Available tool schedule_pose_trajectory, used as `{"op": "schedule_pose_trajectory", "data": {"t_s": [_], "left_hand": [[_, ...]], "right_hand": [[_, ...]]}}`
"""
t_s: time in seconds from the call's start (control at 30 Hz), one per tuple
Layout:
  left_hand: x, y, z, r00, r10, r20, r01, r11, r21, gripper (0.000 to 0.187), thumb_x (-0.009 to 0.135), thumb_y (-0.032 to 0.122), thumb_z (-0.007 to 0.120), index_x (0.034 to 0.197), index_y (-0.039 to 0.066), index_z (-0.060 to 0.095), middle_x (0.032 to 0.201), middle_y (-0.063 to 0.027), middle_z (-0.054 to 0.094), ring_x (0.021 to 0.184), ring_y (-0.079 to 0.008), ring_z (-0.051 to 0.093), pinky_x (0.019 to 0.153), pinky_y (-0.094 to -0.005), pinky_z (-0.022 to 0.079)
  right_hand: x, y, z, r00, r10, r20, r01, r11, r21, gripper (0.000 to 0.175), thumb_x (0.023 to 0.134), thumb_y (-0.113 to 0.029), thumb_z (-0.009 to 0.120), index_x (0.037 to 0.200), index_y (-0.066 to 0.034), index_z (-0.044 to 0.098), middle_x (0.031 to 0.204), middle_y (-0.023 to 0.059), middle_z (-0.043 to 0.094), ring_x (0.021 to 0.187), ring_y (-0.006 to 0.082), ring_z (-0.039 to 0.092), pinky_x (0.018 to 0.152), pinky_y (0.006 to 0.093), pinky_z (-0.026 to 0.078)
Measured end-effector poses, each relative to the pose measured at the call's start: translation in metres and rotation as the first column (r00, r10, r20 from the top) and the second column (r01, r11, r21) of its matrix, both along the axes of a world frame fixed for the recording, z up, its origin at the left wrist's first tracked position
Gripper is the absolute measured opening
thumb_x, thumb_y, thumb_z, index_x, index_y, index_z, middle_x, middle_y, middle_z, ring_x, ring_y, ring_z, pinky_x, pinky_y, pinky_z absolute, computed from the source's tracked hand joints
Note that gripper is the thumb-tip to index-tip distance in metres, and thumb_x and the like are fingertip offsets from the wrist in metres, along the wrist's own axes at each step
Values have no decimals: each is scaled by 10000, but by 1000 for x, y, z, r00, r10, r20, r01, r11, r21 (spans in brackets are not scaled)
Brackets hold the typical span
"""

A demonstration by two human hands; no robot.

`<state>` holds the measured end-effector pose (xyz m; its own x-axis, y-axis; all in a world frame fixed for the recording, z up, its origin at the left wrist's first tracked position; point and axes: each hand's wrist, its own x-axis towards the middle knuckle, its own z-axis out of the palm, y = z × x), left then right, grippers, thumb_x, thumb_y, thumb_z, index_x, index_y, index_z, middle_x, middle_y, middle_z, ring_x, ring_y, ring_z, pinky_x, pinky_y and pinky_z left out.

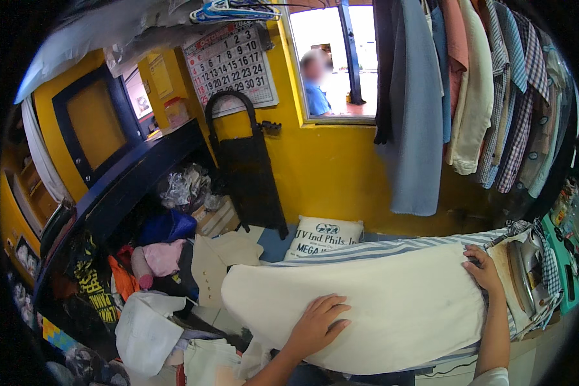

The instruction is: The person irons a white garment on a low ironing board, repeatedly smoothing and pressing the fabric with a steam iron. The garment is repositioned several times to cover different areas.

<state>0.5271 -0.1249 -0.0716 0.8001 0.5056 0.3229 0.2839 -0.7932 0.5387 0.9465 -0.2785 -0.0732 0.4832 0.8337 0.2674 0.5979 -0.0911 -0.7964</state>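
Note:
A cream cloth (391, 299) lies spread over an ironing board with a blue-and-white striped cover (366, 248). My left hand (321, 323) rests flat on the cloth near its middle, fingers spread. At the cloth's upper right corner, my right hand (480, 268) touches the edge with bent fingers; whether it pinches the fabric cannot be told. Just right of that hand, a clothes iron (526, 275) sits on a scorched pad at the board's end, with checked cloth beside it.
Shirts and trousers (415, 106) hang at the upper right. A folded black hand truck (243, 178) leans on the yellow wall. Garments (149, 333) are piled at the left, and a white printed sack (321, 236) lies behind the board. A person (316, 87) is visible through the window.

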Motion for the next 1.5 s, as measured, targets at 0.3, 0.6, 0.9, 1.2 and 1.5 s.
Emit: {"op": "schedule_pose_trajectory", "data": {"t_s": [0.3, 0.6, 0.9, 1.2, 1.5], "left_hand": [[0, -3, 0, 1000, 1, 9, -1, 998, 58, 299, 858, 247, 585, 1096, 66, 574, 1221, -107, 505, 1188, -288, 430, 1011, -412, 318], [-11, 31, 16, 999, 21, 35, -23, 997, 69, 313, 822, 214, 622, 1101, 85, 561, 1227, -130, 501, 1181, -307, 436, 1001, -423, 321], [-1, 33, 0, 987, 126, -98, -103, 972, 210, 401, 847, 291, 592, 1192, 100, 519, 1311, -139, 430, 1249, -323, 365, 1051, -471, 250], [-2, 34, -5, 976, 168, -138, -138, 969, 205, 479, 858, 356, 563, 1252, 100, 471, 1366, -154, 369, 1300, -331, 302, 1065, -495, 215], [0, 37, -13, 948, 233, -217, -148, 925, 349, 634, 851, 513, 502, 1317, 95, 408, 1433, -181, 274, 1337, -358, 230, 1040, -580, 184]], "right_hand": [[3, 1, -1, 1000, 14, 22, -14, 1000, 11, 276, 748, -56, 685, 1004, 9, 605, 1256, 165, 524, 1215, 280, 446, 1014, 351, 328], [4, 3, -9, 989, -58, 136, 54, 998, 39, 242, 775, -82, 670, 990, 12, 616, 1197, 160, 567, 1173, 281, 488, 986, 347, 363], [-3, 3, -3, 990, -60, 131, 54, 997, 46, 230, 783, -98, 660, 984, 8, 621, 1201, 162, 567, 1170, 286, 491, 989, 349, 360], [0, 5, -8, 993, -65, 103, 61, 997, 38, 219, 778, -90, 661, 966, 15, 618, 1193, 159, 573, 1167, 278, 492, 988, 350, 359], [4, 6, -14, 990, -88, 111, 79, 993, 85, 195, 790, -71, 647, 953, 25, 606, 1172, 153, 583, 1130, 264, 516, 956, 332, 383]]}}
